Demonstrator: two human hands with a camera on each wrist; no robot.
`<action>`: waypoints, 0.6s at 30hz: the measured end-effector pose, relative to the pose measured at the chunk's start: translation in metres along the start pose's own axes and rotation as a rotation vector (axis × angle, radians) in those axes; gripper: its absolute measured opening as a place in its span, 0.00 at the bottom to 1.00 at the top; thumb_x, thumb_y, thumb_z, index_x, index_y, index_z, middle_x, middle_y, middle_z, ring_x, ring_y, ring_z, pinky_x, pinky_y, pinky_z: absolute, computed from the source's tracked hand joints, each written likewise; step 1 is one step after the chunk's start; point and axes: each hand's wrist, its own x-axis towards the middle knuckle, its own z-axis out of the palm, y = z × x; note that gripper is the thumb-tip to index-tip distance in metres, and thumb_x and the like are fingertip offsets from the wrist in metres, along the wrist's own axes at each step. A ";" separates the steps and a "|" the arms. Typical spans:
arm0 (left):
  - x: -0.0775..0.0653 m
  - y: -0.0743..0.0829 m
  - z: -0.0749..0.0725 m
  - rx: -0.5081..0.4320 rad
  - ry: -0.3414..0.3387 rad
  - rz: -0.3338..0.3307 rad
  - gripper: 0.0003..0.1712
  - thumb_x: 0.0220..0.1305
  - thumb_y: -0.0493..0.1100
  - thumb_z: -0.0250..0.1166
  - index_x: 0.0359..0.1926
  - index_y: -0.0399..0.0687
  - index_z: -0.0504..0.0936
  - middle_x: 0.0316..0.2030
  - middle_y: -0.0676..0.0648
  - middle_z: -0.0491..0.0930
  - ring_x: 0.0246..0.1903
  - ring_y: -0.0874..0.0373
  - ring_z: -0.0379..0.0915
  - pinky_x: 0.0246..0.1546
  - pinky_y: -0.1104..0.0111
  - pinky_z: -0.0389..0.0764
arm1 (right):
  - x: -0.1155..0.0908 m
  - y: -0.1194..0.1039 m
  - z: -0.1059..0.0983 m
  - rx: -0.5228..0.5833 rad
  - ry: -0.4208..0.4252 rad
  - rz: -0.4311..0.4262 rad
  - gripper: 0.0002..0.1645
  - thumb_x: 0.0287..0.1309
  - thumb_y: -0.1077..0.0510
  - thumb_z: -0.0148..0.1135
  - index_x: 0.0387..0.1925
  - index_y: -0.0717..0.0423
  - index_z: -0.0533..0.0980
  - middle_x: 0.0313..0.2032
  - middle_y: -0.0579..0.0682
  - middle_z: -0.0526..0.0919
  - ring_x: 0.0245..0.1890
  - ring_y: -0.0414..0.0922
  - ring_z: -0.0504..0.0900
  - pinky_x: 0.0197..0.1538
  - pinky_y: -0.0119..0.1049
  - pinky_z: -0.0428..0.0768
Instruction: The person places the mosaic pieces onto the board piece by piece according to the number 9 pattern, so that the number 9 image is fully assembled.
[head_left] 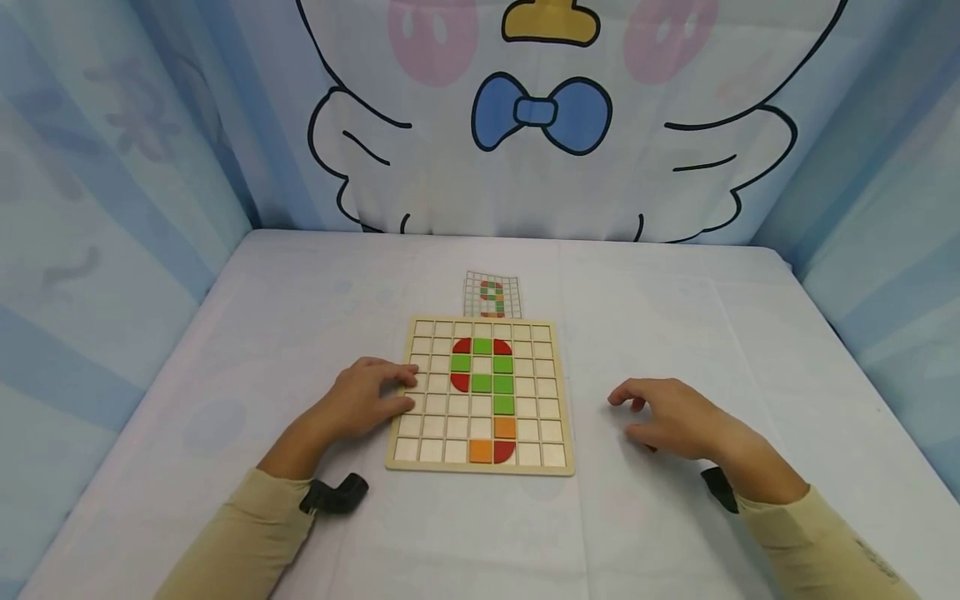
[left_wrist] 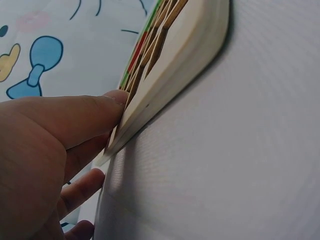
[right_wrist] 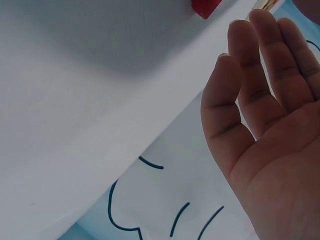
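A square wooden grid board lies on the table, its cells holding green squares, orange squares and red quarter-round pieces. My left hand touches the board's left rim with its thumb and fingertips. In the left wrist view, the thumb presses along that rim, the other fingers partly hidden behind it. To the right of the board, my right hand hovers over the table with fingers loosely bent. A red piece shows near its fingertips in the right wrist view, cut off by the frame.
Behind the board lies a card printed with a similar grid figure, its near end covered by the board. A white cloth covers the table. Curtains hang on both sides, and a cartoon-printed cloth closes off the back.
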 end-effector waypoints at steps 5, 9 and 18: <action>0.000 0.001 0.000 0.001 -0.002 -0.004 0.12 0.66 0.44 0.69 0.49 0.49 0.86 0.63 0.49 0.77 0.65 0.42 0.63 0.63 0.42 0.61 | -0.006 0.006 0.000 -0.024 -0.001 -0.015 0.22 0.52 0.62 0.69 0.51 0.55 0.79 0.42 0.46 0.80 0.35 0.42 0.77 0.43 0.43 0.76; 0.000 0.001 -0.001 -0.001 -0.001 -0.005 0.12 0.66 0.44 0.69 0.49 0.49 0.86 0.63 0.49 0.77 0.64 0.42 0.63 0.63 0.42 0.61 | -0.009 0.008 0.001 -0.030 -0.012 0.012 0.22 0.52 0.61 0.71 0.51 0.54 0.79 0.41 0.45 0.80 0.40 0.46 0.76 0.44 0.44 0.76; 0.000 0.002 -0.001 0.001 -0.002 -0.003 0.12 0.66 0.44 0.69 0.49 0.49 0.86 0.63 0.49 0.77 0.64 0.42 0.63 0.63 0.42 0.61 | -0.013 0.011 -0.001 -0.035 -0.063 0.078 0.26 0.51 0.62 0.74 0.53 0.53 0.78 0.42 0.48 0.80 0.41 0.47 0.75 0.43 0.42 0.78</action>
